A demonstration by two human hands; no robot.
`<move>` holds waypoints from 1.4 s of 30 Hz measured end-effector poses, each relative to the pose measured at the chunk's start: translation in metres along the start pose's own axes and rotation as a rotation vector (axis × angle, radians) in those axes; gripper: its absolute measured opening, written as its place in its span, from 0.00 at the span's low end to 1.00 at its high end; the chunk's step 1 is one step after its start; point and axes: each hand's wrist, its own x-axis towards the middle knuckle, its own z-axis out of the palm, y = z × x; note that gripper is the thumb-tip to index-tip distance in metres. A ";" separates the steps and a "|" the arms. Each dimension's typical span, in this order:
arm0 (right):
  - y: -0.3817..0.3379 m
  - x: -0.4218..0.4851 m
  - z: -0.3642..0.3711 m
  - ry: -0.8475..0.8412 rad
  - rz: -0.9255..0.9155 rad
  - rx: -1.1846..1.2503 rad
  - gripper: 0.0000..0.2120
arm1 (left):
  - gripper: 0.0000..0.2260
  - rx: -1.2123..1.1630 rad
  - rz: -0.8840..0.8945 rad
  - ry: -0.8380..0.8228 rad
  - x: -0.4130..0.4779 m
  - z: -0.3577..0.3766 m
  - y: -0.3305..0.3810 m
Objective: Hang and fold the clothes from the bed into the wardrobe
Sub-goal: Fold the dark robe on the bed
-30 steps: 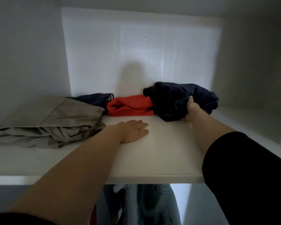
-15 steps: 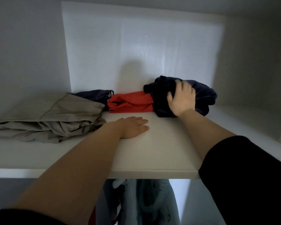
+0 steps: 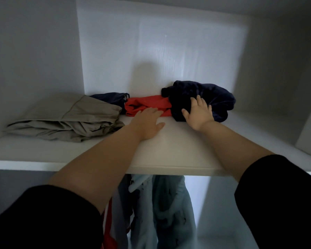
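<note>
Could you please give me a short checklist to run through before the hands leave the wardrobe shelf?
1. Dark navy garment lies fully on the shelf: ok.
2. It is neatly folded: not ok, it sits bunched under the right hand.
3. Red garment is tidy against its neighbours: cannot tell; the left hand lies flat in front of it, fingertips at its edge.
4. Khaki trousers lie folded and clear of the front edge: ok.
5. Free shelf space remains to the right: ok.
6. Hanging clothes below are properly on hangers: cannot tell.
</note>
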 end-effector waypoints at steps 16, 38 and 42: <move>-0.034 -0.163 -0.091 0.283 -0.147 -0.172 0.24 | 0.30 0.184 0.073 0.336 -0.119 -0.037 0.106; 0.153 -0.552 -0.268 0.178 -0.014 -0.341 0.23 | 0.30 0.011 0.052 0.256 -0.390 -0.019 0.458; 0.178 -0.619 -0.299 0.150 0.006 -0.336 0.23 | 0.30 -0.012 0.074 0.209 -0.440 -0.023 0.515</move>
